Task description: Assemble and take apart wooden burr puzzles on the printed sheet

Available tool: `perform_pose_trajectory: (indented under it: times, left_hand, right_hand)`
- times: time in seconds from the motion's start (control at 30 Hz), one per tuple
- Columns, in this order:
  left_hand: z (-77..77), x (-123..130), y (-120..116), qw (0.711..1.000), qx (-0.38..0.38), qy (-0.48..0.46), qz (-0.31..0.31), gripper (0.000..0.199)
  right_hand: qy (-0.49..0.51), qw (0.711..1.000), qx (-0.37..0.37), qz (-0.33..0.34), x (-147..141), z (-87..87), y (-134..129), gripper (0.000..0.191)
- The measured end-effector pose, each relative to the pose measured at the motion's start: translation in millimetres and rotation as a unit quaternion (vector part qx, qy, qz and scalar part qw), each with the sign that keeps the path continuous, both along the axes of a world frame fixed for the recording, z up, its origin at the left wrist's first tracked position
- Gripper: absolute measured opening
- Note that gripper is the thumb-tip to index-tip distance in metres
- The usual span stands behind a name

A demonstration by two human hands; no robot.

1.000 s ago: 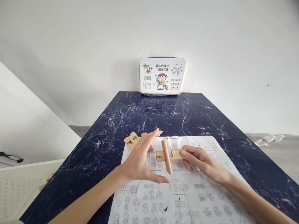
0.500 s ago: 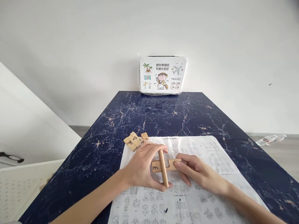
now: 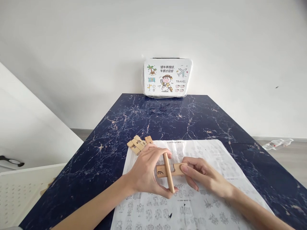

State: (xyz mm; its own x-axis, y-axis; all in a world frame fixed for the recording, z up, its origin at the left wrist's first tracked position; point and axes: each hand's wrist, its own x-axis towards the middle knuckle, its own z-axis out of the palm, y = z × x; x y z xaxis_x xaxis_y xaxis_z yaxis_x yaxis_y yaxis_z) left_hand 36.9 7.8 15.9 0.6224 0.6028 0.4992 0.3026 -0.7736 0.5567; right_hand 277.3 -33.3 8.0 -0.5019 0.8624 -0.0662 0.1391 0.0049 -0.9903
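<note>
My left hand (image 3: 146, 171) grips an upright wooden puzzle piece (image 3: 169, 174) by its two ends, fingers at the top and thumb at the bottom. A second wooden puzzle piece (image 3: 177, 169), notched and marked with a black numeral, crosses the first one. Its right end is pinched between the thumb and fingers of my right hand (image 3: 201, 174). The two pieces touch or interlock at the crossing; the joint itself is partly hidden. Behind my left hand lie an assembled cluster of pale wooden blocks (image 3: 136, 145) and another marked wooden piece (image 3: 148, 139).
A printed instruction sheet (image 3: 211, 198) with puzzle drawings lies under my hands on the dark blue marbled table (image 3: 168, 118). At the back, a white cartoon-printed case (image 3: 168, 76) leans near the wall. A white perforated basket (image 3: 21, 195) is at the lower left; a clear plastic wrapper (image 3: 277, 143) lies at the right.
Hardly anything differs. My right hand and the notched piece have shifted very slightly to the right, and the upright piece in my left hand has tilted a little.
</note>
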Motion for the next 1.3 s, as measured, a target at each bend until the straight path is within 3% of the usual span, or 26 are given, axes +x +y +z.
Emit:
perform_pose_trajectory:
  times: [0.33, 0.8, 1.3]
  left_hand:
    - [2.4, 1.5, 1.9, 1.000, 0.010, -0.008, 0.008, 0.070]
    - [5.2, 0.4, 0.4, 1.000, 0.005, 0.006, -0.012, 0.071]
    - [6.2, -4.3, 5.3, 1.000, -0.010, 0.003, -0.008, 0.068]
  right_hand:
    - [0.001, 0.999, 0.008, -0.035, -7.3, 3.1, -5.6, 0.046]
    - [0.013, 1.000, -0.001, 0.018, 1.3, 0.1, 1.9, 0.046]
    - [0.014, 1.000, -0.015, 0.009, 11.0, -0.5, 7.0, 0.047]
